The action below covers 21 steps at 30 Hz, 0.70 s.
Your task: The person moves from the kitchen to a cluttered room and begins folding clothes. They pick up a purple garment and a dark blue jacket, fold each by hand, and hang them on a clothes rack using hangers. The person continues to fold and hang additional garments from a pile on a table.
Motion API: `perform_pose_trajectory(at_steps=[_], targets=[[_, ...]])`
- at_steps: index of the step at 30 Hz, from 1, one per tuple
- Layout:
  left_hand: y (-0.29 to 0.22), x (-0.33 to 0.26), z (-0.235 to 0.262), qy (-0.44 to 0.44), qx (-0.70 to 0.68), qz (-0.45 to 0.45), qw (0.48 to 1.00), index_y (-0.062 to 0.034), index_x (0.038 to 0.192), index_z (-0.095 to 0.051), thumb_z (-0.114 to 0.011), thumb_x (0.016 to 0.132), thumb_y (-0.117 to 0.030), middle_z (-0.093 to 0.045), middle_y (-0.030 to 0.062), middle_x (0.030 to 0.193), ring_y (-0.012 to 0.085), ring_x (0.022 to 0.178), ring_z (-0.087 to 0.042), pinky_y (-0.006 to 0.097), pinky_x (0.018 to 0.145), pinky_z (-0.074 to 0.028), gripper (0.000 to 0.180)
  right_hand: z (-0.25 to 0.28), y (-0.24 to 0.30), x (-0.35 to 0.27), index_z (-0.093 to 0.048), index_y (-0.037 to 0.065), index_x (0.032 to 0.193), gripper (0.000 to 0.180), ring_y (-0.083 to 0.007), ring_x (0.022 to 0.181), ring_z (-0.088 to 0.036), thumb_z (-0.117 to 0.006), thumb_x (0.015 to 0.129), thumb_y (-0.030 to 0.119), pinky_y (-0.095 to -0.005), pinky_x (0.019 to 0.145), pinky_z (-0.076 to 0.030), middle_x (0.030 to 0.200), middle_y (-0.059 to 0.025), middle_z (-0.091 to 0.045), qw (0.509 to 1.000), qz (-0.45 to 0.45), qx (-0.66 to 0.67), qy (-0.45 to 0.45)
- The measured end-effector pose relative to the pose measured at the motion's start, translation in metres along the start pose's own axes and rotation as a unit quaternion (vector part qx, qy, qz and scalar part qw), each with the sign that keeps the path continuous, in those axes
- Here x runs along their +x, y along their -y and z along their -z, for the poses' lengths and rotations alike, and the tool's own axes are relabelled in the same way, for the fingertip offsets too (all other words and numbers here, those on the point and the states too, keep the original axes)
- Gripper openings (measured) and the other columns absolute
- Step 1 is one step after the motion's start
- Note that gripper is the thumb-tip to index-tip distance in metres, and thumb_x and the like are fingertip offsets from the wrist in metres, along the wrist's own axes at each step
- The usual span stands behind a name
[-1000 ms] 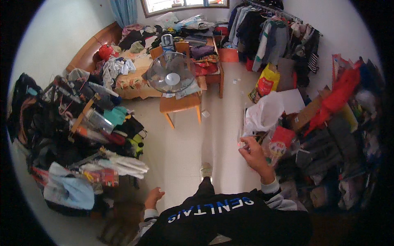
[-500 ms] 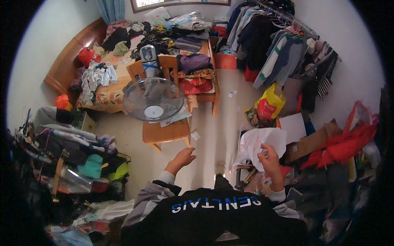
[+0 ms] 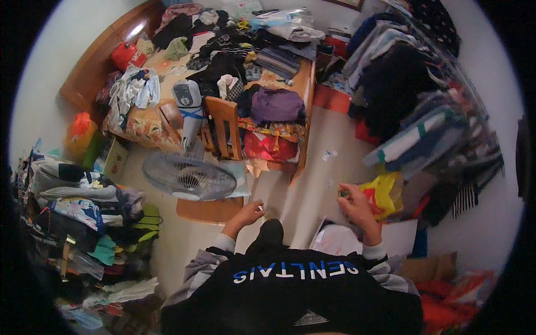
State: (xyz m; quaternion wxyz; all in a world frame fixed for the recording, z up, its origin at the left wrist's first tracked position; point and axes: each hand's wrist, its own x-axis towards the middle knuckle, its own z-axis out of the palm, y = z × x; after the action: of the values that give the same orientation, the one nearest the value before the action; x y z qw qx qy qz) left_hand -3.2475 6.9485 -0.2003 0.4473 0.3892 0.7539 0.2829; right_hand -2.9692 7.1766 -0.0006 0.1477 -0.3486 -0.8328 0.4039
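My left hand (image 3: pixel 244 218) hangs above the floor just in front of the wooden chair (image 3: pixel 209 210), fingers loosely bent, with nothing plainly held. A small white patch shows at its fingertips; whether it lies on the floor behind them I cannot tell. My right hand (image 3: pixel 360 211) is raised on the right, thumb and fingers apart and half curled, overlapping the left side of a yellow and red plastic bag (image 3: pixel 388 192). Between its fingers some dark green shows, perhaps part of that bag. A grey standing fan (image 3: pixel 190 177) rises over the chair seat, nearest my left hand.
The bed (image 3: pixel 151 125) is heaped with clothes, including a purple folded garment (image 3: pixel 277 105). Clothes hang on a rack (image 3: pixel 407 131) at the right. Piled belongings (image 3: pixel 78 206) line the left side. A white bag (image 3: pixel 336 240) and a cardboard box (image 3: pixel 430 267) stand near my right.
The view has turned and moved forward, bringing the fan and yellow bag closer. My right hand has risen from over the white bag to the yellow bag's side. My left fingers are more bent.
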Motion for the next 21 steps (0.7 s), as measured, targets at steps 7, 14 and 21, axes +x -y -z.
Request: perform_pose_trajectory(at_steps=[7, 14, 21], targets=[[0.007, 0.185, 0.056, -0.024, -0.124, 0.041, 0.991, -0.0002, 0.118, -0.056, -0.064, 0.080, -0.028, -0.067, 0.0174, 0.091, 0.0324, 0.085, -0.065, 0.038, 0.075, -0.051, 0.048, 0.003, -0.033, 0.206, -0.052, 0.003, 0.119, 0.042, -0.0236, 0.089, -0.060, -0.064, 0.081, 0.014, -0.0329, 0.076, -0.050, 0.113, -0.0149, -0.055, 0.995, 0.025, -0.015, 0.095], [-0.056, 0.361, 0.132, -0.150, -0.054, -0.090, 0.983, -0.0009, 0.112, -0.058, -0.062, 0.079, -0.023, -0.063, 0.0197, 0.097, 0.0351, 0.093, -0.060, 0.040, 0.083, -0.047, 0.040, 0.041, -0.048, 0.353, -0.053, 0.003, 0.119, 0.041, -0.0225, 0.085, -0.060, -0.065, 0.080, 0.011, -0.0313, 0.072, -0.050, 0.110, -0.0137, -0.057, 0.988, -0.085, 0.018, 0.129], [-0.130, 0.482, 0.175, -0.276, 0.052, 0.001, 0.960, -0.0067, 0.122, -0.053, -0.068, 0.076, -0.024, -0.045, 0.0187, 0.129, 0.0395, 0.118, -0.043, 0.047, 0.092, -0.043, 0.051, 0.022, -0.072, 0.508, -0.053, 0.003, 0.120, 0.042, -0.0212, 0.080, -0.060, -0.066, 0.081, 0.013, -0.0311, 0.072, -0.050, 0.105, -0.0134, -0.059, 0.964, 0.029, -0.067, 0.256]])
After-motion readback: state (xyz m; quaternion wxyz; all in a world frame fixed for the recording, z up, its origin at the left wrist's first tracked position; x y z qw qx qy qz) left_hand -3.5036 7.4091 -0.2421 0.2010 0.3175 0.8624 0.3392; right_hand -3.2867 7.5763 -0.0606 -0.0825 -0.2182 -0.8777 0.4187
